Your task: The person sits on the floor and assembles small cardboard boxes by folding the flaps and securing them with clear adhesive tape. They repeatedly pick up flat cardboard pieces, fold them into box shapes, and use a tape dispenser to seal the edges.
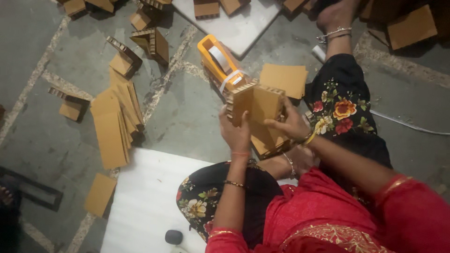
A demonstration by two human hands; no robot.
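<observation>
Both hands, left hand [236, 132] and right hand [289, 124], grip one cardboard box [257, 103] (one tape dispenser [217, 58] beside).

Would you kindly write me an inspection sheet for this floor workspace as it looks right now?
Surface: grey concrete floor with pale seams; a white sheet lies under the person's knee.
Job's things: a small cardboard box with corrugated edges, held upright; an orange tape dispenser just behind it, its tape strip reaching the box.
Clutter: a fanned stack of flat cardboard panels on the left, another cardboard pile by the box, and folded boxes scattered at the top.
Hands: left hand and right hand both grip the box.
Cables: one pale cord on the floor at right.
Surroundings: a small dark round object on the white sheet.
</observation>
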